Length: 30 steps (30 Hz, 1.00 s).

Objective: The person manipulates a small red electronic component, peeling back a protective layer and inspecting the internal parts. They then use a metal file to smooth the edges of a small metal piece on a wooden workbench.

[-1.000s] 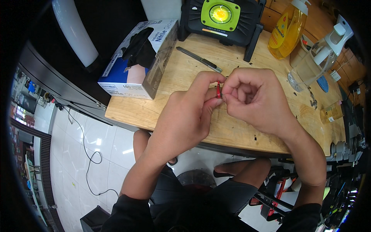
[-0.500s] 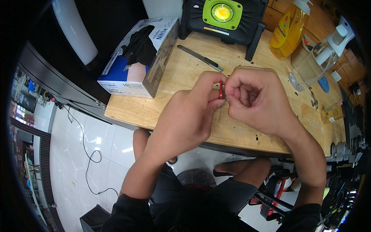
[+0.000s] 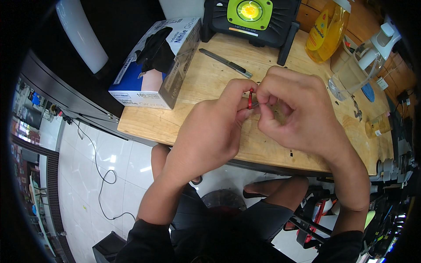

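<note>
Above the wooden workbench [image 3: 206, 83], my left hand [image 3: 210, 125] is closed, its thumb and forefinger pinching a small, thin red piece [image 3: 250, 99]. What kind of piece it is cannot be told. My right hand [image 3: 302, 111] sits close against it on the right, thumb and forefinger nearly together at the red piece's edge. A tiny greyish bit shows between the two hands, mostly hidden by fingertips. Beyond my hands lies a grey utility knife [image 3: 226, 63] on the bench.
A box of black gloves [image 3: 153, 65] stands at the left. At the back is a lit work lamp [image 3: 251, 22]. A yellow soap bottle [image 3: 324, 33] and a clear spray bottle [image 3: 357, 70] stand at the right. Dark scraps [image 3: 356, 109] lie near them.
The right hand's fingers have opened out a little and shifted around the red piece, the forefinger lifting. The left hand keeps its pinch. The whole view has shifted slightly.
</note>
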Tool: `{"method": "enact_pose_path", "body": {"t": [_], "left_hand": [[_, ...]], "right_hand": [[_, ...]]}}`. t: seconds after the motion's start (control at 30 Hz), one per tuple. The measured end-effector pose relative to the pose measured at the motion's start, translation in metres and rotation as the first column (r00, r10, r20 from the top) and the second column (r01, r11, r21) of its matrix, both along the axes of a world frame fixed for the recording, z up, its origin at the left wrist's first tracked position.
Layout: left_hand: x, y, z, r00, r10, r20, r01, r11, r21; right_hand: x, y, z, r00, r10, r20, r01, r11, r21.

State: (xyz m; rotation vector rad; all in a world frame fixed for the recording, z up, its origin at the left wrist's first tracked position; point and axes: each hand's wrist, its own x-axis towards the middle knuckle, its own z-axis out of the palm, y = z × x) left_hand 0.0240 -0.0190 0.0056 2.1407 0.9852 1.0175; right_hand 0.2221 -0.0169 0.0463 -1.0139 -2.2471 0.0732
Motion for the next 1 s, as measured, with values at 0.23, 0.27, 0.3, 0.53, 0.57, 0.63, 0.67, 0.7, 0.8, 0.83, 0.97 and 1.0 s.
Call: {"method": "enact_pose_path", "body": {"t": [0.23,0.27,0.3,0.53,0.57,0.63,0.67,0.7,0.8,0.83,0.97,1.0], "left_hand": [[-0.001,0.001,-0.002,0.996,-0.027,0.089,0.027,1.000,0.001],[-0.001,0.002,-0.003,0.993,-0.037,0.111,0.036,0.999,0.016],[-0.001,0.002,-0.003,0.990,-0.048,0.132,0.044,0.999,0.032],[0.000,0.002,-0.004,0.980,-0.012,0.198,0.014,1.000,-0.009],[0.000,0.004,-0.007,0.976,-0.030,0.214,0.031,0.999,-0.005],[-0.001,0.005,-0.010,0.973,-0.041,0.227,0.042,0.999,0.003],[-0.001,0.005,-0.011,0.973,-0.036,0.226,0.036,0.999,0.005],[0.000,0.005,-0.012,0.974,-0.031,0.225,0.031,1.000,0.008],[0.002,0.000,-0.005,0.984,0.022,0.177,-0.012,0.998,-0.060],[0.001,0.000,-0.003,0.988,0.022,0.155,-0.014,0.999,-0.051],[-0.001,0.002,-0.004,0.991,0.009,0.130,-0.012,1.000,0.022],[-0.001,0.003,-0.005,0.990,0.000,0.140,-0.007,0.999,0.049]], "right_hand": [[0.005,0.002,0.004,0.994,-0.001,-0.113,-0.010,0.996,-0.091],[0.005,0.002,0.006,0.991,-0.005,-0.134,-0.011,0.993,-0.122],[0.006,0.001,0.008,0.988,-0.011,-0.156,-0.017,0.984,-0.175],[0.003,0.000,0.004,0.965,-0.034,-0.261,-0.058,0.939,-0.338],[0.002,0.000,0.004,0.965,-0.028,-0.262,-0.062,0.942,-0.331],[0.000,-0.001,0.002,0.964,-0.017,-0.266,-0.071,0.946,-0.318],[0.000,-0.002,0.002,0.965,-0.012,-0.260,-0.073,0.947,-0.313],[0.000,-0.002,0.002,0.967,-0.007,-0.255,-0.074,0.948,-0.308],[-0.001,-0.002,0.001,0.967,-0.030,-0.251,-0.050,0.951,-0.306],[-0.001,-0.002,0.000,0.967,-0.044,-0.252,-0.037,0.951,-0.307],[-0.002,0.000,0.000,0.968,-0.005,-0.252,-0.064,0.962,-0.265],[-0.001,0.001,-0.002,0.969,0.026,-0.245,-0.083,0.971,-0.224]]}}
